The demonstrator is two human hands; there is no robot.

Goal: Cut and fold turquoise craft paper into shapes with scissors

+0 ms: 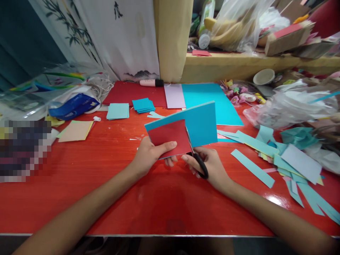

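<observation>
At frame centre, the left hand pinches the red card onto the blue sheet; the right hand has its grip closed round the scissors. Blades should probably hug the red edge

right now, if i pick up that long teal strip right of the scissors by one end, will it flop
It would probably droop: the teal strip is long, narrow and looks paper-thin. It likely weighs almost nothing, so a sleeve could shift it. Lying flat on the glossy red table, it may slide before it lifts.
</observation>
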